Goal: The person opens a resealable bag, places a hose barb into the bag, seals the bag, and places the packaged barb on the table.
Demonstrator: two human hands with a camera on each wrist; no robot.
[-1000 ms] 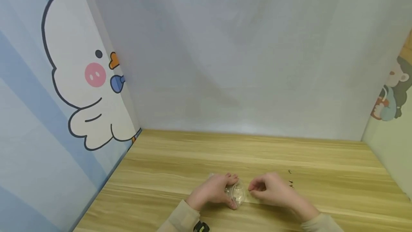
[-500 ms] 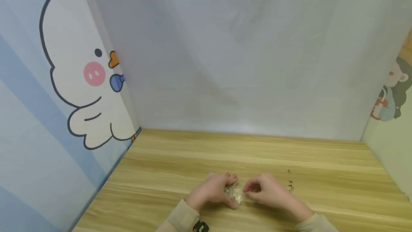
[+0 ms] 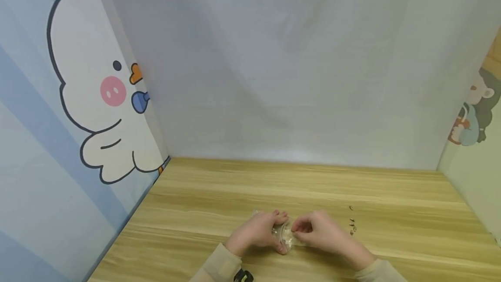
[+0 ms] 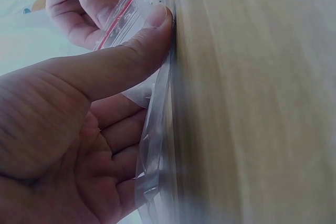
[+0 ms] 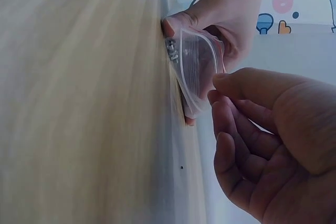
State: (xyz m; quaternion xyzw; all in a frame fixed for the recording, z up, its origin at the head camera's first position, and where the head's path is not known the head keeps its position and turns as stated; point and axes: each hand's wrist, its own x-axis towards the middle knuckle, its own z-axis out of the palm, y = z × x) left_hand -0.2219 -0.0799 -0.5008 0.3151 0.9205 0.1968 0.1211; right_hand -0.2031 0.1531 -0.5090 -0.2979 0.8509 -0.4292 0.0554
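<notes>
A clear zip bag (image 3: 287, 237) with a red line along its seal lies low on the table, its mouth spread towards the right. My left hand (image 3: 259, 232) grips it with the thumb on the near side and the fingers on the far side. Inside the bag (image 5: 198, 69), small silvery pieces (image 5: 172, 50) show near the left thumb in the right wrist view. My right hand (image 3: 322, 232) has thumb and index fingertips together right at the bag's mouth, the other fingers curled loosely. I cannot tell what is between those tips.
Several small brass-coloured metal pieces (image 3: 352, 220) lie in a loose row on the wood-grain table (image 3: 219, 186), beyond the right wrist. A grey curtain (image 3: 297, 77) stands behind the table, with printed cartoon walls at both sides. A black item (image 3: 243, 276) shows by the left cuff.
My right hand has moved left, from just beside the bag's mouth up to it. More of the loose metal pieces now show behind it. The left hand keeps its grip in place.
</notes>
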